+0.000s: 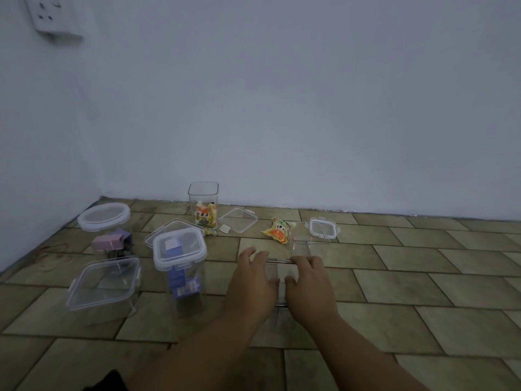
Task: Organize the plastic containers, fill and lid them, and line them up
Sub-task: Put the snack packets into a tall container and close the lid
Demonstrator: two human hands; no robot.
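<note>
A clear, lidless plastic container (277,270) stands on the tiled floor in the middle. My left hand (253,277) and my right hand (307,280) lie over its rim from either side, fingers curled on it. An orange snack packet (277,230) lies just beyond it, beside another clear box (310,245). A small white-rimmed lid (323,228) and a clear square lid (238,220) lie farther back. A tall open container (203,193) by the wall holds snack packets.
On the left stand a round lidded tub (103,218) with pink and purple items, a lidded square box (104,283), and a tall lidded container (180,249) with a blue pack inside. The wall runs close behind, with a corner at the left.
</note>
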